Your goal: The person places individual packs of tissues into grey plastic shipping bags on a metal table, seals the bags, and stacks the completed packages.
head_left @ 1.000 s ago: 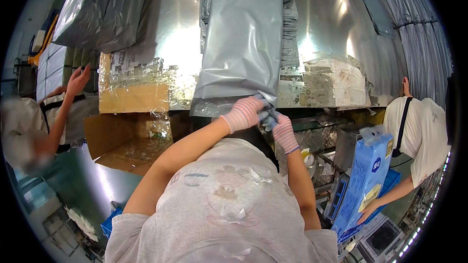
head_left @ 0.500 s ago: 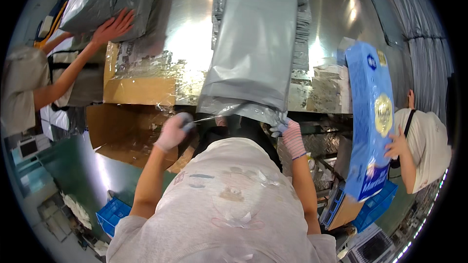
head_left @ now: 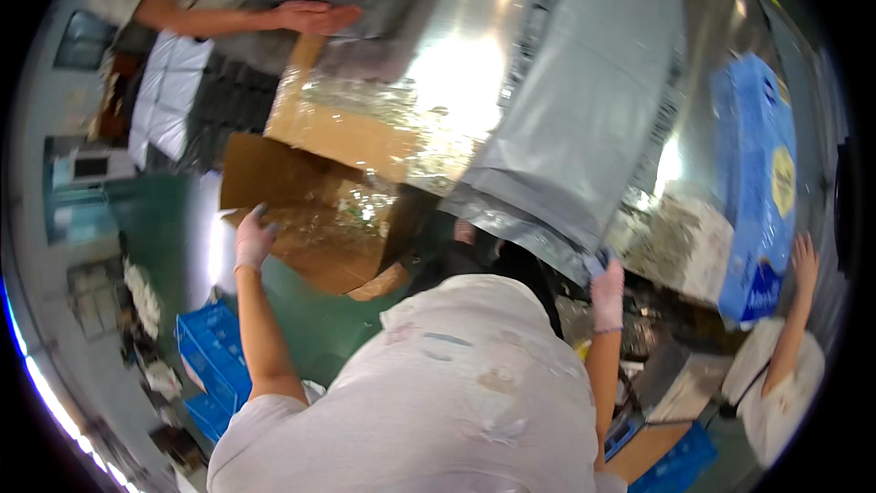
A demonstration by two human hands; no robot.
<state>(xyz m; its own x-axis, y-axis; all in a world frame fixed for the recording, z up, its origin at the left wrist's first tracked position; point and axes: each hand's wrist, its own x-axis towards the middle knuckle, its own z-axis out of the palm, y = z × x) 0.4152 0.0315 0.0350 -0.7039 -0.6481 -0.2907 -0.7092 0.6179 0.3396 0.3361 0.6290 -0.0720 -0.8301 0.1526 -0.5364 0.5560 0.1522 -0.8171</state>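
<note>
My left hand (head_left: 252,237), in a pale pink glove, reaches out to the left and rests on the edge of an open brown cardboard box (head_left: 310,219) lined with clear film. My right hand (head_left: 607,292), also gloved, is closed on the lower corner of a long grey plastic bag (head_left: 584,119) that stretches away up the middle. A light-coloured shirt back (head_left: 456,383) fills the lower middle, between both arms.
A second taped cardboard box (head_left: 356,123) lies above the open one. A person at top left presses a hand (head_left: 319,16) on another grey bag. At the right, a person's hand (head_left: 803,260) holds a tall blue package (head_left: 757,183). Blue crates (head_left: 214,356) sit lower left.
My left hand has let go of the grey bag's lower edge and swung left to the open cardboard box. My right hand stays on the bag. The view has tilted.
</note>
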